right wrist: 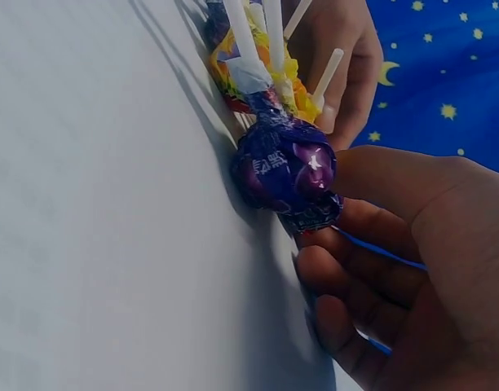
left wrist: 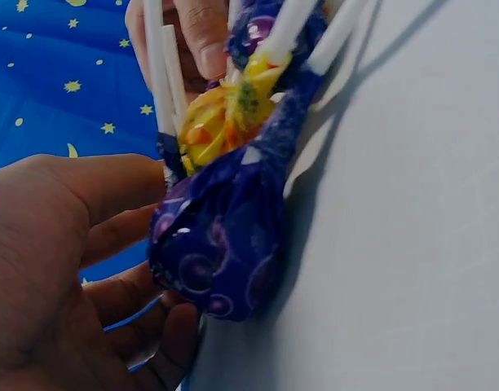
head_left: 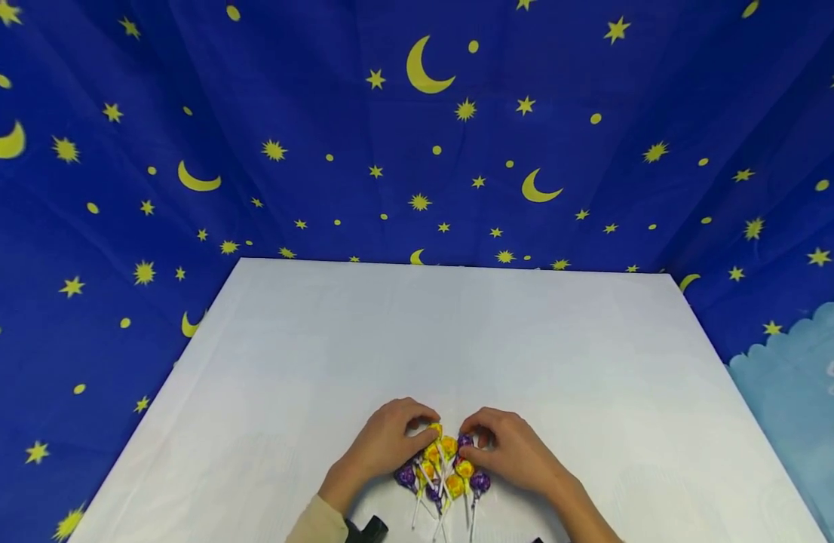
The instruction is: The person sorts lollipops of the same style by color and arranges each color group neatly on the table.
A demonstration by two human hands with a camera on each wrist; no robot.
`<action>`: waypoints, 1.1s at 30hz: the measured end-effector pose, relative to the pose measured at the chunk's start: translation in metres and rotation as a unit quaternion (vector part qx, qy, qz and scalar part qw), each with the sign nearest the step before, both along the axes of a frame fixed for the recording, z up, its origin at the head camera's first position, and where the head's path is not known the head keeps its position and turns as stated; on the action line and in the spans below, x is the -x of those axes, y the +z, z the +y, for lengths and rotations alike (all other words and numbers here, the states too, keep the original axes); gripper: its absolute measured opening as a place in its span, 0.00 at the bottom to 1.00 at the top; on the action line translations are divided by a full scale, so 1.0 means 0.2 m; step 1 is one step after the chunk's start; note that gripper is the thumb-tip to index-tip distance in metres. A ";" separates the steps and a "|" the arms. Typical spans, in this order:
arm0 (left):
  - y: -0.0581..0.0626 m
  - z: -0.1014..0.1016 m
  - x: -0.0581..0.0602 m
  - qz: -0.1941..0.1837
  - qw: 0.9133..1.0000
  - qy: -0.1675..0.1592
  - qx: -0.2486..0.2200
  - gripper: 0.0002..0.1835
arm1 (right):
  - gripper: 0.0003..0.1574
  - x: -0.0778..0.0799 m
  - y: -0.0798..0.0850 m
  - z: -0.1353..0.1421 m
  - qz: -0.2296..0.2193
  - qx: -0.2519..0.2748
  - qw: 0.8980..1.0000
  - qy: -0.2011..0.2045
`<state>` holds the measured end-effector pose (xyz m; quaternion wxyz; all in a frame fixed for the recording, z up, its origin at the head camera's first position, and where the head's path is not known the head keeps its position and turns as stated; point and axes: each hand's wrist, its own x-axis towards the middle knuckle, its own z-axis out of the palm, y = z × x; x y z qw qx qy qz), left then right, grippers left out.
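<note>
A: Where do the round, yellow- and purple-wrapped lollipops [head_left: 454, 485] lie?
B: On the white table [head_left: 458, 339], between the left hand [head_left: 387, 437] and the right hand [head_left: 519, 451], white sticks [head_left: 473, 520] pointing toward the person.
A: Which hand is nearer?
B: Neither; both adjoin the lollipops, thumbs parted from fingers. Whether either pinches one cannot be told.

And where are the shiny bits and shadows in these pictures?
Right wrist view: a white glint on the nearest round purple-wrapped lollipop; left wrist view: a dark shadow on the flat white tabletop, beside the closest round lollipop in a shiny purple wrapper; head view: brighter overall, with softer grey shadow by the person's bare left hand.
</note>
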<state>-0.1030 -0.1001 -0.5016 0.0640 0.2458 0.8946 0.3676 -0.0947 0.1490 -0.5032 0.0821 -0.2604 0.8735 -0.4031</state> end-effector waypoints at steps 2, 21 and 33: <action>0.00 0.00 -0.01 -0.006 1.000 -0.002 0.002 0.12 | 0.13 0.00 -0.01 0.00 0.004 -0.002 1.000 -0.002; -0.03 0.01 -0.03 -0.022 1.000 0.005 -0.007 0.10 | 0.13 0.06 0.00 0.00 0.066 -0.028 0.994 -0.080; -0.03 0.01 0.00 -0.011 1.000 0.014 -0.010 0.10 | 0.14 0.16 0.04 0.02 0.084 -0.026 0.992 -0.096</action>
